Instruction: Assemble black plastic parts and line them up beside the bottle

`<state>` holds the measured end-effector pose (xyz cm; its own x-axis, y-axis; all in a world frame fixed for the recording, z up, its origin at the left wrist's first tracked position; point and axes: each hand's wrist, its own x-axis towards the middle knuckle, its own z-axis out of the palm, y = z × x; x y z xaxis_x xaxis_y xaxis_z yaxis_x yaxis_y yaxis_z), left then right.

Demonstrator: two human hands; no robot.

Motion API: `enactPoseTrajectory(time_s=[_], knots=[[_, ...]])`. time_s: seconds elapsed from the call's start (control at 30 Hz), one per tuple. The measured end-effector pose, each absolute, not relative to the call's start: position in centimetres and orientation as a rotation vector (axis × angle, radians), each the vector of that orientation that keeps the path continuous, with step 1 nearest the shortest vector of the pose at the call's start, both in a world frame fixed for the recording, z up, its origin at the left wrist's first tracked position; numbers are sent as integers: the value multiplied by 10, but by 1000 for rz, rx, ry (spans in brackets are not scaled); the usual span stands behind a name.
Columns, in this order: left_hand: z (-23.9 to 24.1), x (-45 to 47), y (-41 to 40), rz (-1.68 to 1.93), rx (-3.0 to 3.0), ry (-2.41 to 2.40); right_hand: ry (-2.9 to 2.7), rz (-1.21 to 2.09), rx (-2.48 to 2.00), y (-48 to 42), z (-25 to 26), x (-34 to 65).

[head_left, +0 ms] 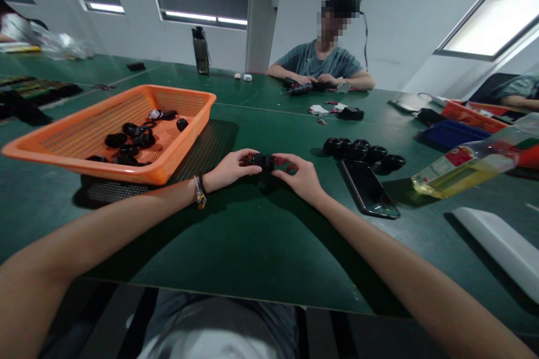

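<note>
Okay, so the small black part (pixel 264 162) is held right between the two hands, and it's pinched from both ends. Its left end is caught between the thumb and fingers of the left hand (pixel 229 171), its right end by the thumb and fingertips of the right hand (pixel 305 179), so the grip is closed on it from both sides. Both forearms are angled inward from the bottom corners, wrists held low over the tabletop (pixel 252 269). A bracelet (pixel 201 193) is worn on the left wrist.

Now the murky stuff: the part's ends are covered by fingertips, and its finer details are swallowed by the black. Whether it's rested on the tabletop can't be told. Something reddish is half seen between the right fingers, but it can't be identified. Both arms are cut off low down at the sides.

Left of the grip, some black pieces (pixel 143 140) are partly hidden by the near wall of an orange basket (pixel 172 165). Right of the grip, glossy black knobs (pixel 357 151) are bunched behind a phone (pixel 370 188), each partly blocked by its neighbours.
</note>
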<state>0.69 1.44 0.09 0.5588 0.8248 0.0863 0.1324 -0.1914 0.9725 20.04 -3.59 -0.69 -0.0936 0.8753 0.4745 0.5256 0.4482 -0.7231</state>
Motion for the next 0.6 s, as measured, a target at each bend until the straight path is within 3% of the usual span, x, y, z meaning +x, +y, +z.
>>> enactPoseTrajectory(time_s=[0.6], knots=[[1, 7, 15, 766, 1663, 811, -1766, 464, -1217, -36, -7, 200]])
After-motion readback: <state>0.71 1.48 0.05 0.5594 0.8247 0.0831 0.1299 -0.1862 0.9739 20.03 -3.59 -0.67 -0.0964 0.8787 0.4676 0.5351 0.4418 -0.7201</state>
